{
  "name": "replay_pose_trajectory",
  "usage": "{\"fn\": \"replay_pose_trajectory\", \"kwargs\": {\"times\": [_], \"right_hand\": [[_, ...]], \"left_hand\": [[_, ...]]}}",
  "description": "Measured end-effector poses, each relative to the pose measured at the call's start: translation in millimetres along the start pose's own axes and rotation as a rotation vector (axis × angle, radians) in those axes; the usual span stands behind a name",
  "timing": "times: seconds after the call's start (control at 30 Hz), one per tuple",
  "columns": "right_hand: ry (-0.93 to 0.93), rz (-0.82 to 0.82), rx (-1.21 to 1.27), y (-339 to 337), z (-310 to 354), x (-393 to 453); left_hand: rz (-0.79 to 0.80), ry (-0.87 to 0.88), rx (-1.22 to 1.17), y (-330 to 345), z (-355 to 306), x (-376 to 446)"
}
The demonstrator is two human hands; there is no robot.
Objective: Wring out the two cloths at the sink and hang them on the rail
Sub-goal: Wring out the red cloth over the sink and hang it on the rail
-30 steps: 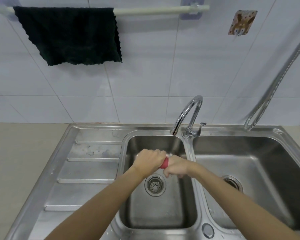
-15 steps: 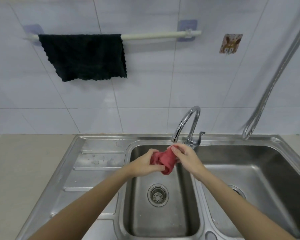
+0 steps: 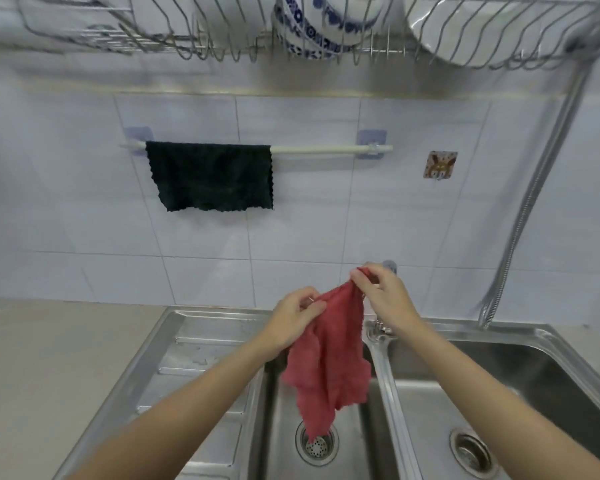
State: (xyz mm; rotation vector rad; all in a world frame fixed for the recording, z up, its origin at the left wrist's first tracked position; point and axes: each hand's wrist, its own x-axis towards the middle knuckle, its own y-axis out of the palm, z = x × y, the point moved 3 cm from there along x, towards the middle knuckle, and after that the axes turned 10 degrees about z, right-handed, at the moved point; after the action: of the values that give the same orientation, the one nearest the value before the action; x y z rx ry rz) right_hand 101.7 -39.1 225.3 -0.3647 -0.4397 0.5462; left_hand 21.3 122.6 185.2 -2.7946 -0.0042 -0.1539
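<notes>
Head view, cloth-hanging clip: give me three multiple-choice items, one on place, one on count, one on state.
1. Where on the towel rail does the dark green cloth hang?
A. left part
B. right end
C. middle

2. How many cloths are on the rail?
A. none
B. one
C. two

3. How is the red cloth held?
A. twisted tight
B. balled in one fist
C. opened out, hanging from both hands

Answers: 1 A, bare rail runs off to its right. 2 B, only the dark one. 3 C, left hand and right hand pinch its top edge above the left sink basin.

Soft even light, motion-blurred throughout, edges bowed by wide-angle.
</notes>
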Motion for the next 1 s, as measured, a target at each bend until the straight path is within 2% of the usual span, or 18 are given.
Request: {"fn": "replay_pose_trajectory", "kwargs": {"times": [0.13,0.3,0.4,0.47,0.57,0.67,0.73,0.8,0.9,1.0], "right_hand": [[0.018,-0.009,0.057,-8,10,6],[-0.023,-0.201,0.033,-20,47,27],[-0.135,-0.239,0.005,-34,75,40],[-0.175,-0.222,-0.034,-43,88,48],[-0.196,-0.152,-0.154,-60,102,63],[-0.122,-0.047,-0.260,-85,112,82],[-0.064,0.033,-0.291,-100,114,94],[-0.052,0.040,-0.285,-115,116,105],[-0.038,0.049,-0.251,-133,117,118],[-0.014,0.244,-0.158,-138,112,131]], "left_hand": [[-0.074,0.077,0.137,-23,-32,5],[-0.073,0.161,0.603,-24,-60,13],[-0.169,0.112,0.778,-35,-53,18],[-0.244,0.084,0.779,-46,-52,20],[-0.243,0.030,0.700,-66,-60,26],[-0.196,-0.020,0.371,-88,-80,39],[-0.215,-0.027,0.253,-106,-97,50],[-0.218,-0.036,0.181,-126,-112,61],[-0.012,-0.090,0.234,-157,-136,76],[0.218,-0.135,0.367,-184,-157,80]]}}
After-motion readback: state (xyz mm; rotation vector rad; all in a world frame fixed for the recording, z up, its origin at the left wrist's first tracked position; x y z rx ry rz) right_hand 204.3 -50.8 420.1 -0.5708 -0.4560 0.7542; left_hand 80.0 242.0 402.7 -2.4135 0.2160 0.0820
